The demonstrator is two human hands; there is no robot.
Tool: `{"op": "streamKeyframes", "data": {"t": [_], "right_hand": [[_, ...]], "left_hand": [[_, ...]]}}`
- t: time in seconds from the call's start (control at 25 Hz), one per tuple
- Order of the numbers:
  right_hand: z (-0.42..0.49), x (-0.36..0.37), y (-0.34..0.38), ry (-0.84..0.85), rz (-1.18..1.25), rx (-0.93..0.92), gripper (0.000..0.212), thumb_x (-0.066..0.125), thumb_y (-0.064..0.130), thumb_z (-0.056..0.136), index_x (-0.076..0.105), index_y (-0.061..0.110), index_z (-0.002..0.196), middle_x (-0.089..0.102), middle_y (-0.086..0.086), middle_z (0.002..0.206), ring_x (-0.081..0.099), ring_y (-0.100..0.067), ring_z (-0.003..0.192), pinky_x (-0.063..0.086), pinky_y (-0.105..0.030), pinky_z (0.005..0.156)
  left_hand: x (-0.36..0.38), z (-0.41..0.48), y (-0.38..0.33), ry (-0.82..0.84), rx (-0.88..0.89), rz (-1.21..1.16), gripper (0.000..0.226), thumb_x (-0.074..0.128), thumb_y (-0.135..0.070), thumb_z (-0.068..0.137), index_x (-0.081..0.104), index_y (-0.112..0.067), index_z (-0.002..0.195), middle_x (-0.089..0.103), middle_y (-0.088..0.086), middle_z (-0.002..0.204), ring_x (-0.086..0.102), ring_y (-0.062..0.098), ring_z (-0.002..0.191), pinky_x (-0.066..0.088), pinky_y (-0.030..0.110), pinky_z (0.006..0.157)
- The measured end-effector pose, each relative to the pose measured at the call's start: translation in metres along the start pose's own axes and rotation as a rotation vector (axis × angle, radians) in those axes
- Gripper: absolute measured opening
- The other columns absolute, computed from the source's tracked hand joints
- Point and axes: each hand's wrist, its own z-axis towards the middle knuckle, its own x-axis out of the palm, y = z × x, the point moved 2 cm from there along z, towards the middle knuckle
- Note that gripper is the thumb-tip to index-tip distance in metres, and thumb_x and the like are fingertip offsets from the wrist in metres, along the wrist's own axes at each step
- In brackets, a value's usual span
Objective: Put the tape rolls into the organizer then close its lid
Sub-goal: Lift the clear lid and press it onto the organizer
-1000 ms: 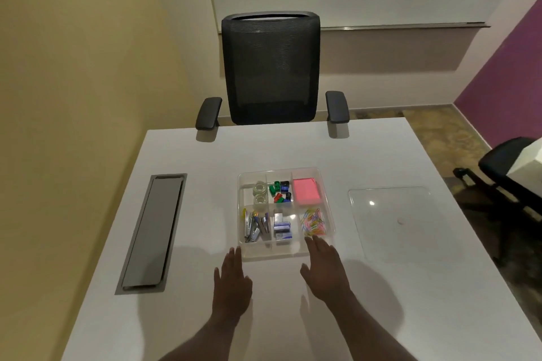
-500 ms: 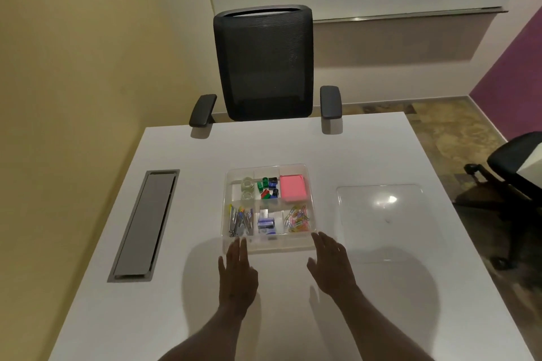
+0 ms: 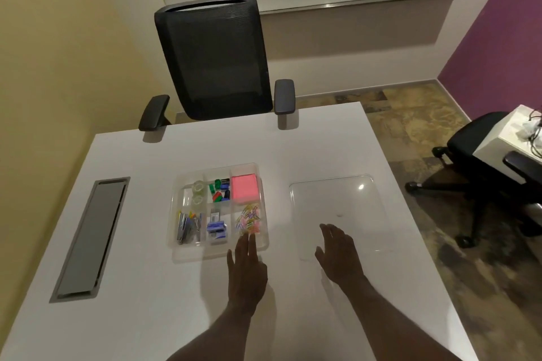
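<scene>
From the head view I look down on a white table [image 3: 322, 141] with a clear plastic organizer [image 3: 218, 252] sitting a little left of centre. Its lid [image 3: 337, 202] is off, lying flat on the table to the right of the organizer, near it but apart.

Two clear tape rolls [image 3: 198, 192] already sit in the organizer's far-left compartment, one behind the other. In the middle far compartment I see small green, red and blue pieces [image 3: 219, 190]; I cannot tell what they are. A pink pad of sticky notes [image 3: 245, 189] fills the far-right compartment. Along the near row there is a stapler-like tool with some pens [image 3: 187, 227] at left, blue boxes [image 3: 216, 230] in the middle and coloured paper clips [image 3: 249, 220] at right.

My left hand [image 3: 246, 268] is flat and spread, palm down, empty, its fingertips [image 3: 247, 239] over the organizer's near right edge; I cannot tell whether they touch it. My right hand [image 3: 338, 255] is likewise spread and empty, fingers reaching over the near left corner of the lid, contact unclear.

A grey cable hatch [image 3: 91, 236] is set into the table at left. A black mesh chair [image 3: 214, 58] stands at the far edge, and another black chair [image 3: 481, 152] stands on the floor at right.
</scene>
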Motion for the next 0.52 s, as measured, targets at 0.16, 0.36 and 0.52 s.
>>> {"op": "streamKeyframes", "data": {"t": [0.16, 0.36, 0.52], "right_hand": [[0.009, -0.019, -0.054, -0.014, -0.075, 0.067, 0.063, 0.038, 0.043, 0.083, 0.064, 0.009, 0.128, 0.069, -0.011, 0.119, 0.068, -0.029, 0.105, 0.051, -0.040, 0.092], [0.022, -0.058, -0.097, -0.168, 0.045, 0.160, 0.041, 0.060, 0.032, 0.094, 0.059, 0.009, 0.127, 0.058, -0.011, 0.130, 0.058, -0.031, 0.117, 0.045, -0.042, 0.099], [0.044, -0.073, -0.127, -0.211, 0.081, 0.232, 0.037, 0.061, 0.030, 0.095, 0.059, 0.008, 0.125, 0.056, -0.014, 0.130, 0.055, -0.033, 0.117, 0.044, -0.044, 0.100]], "left_hand": [[0.021, 0.004, -0.062, 0.047, -0.023, -0.098, 0.063, 0.050, -0.020, 0.103, 0.030, -0.012, 0.162, 0.043, 0.009, 0.161, 0.041, 0.028, 0.149, 0.035, 0.045, 0.125], [0.042, 0.017, -0.111, 0.114, -0.114, -0.217, 0.059, 0.054, -0.022, 0.103, 0.033, -0.013, 0.157, 0.046, 0.005, 0.151, 0.052, 0.028, 0.134, 0.047, 0.042, 0.107], [0.054, 0.036, -0.127, 0.184, -0.212, -0.272, 0.073, 0.056, -0.029, 0.104, 0.019, -0.009, 0.164, 0.029, 0.009, 0.167, 0.038, 0.030, 0.149, 0.038, 0.044, 0.117]]}}
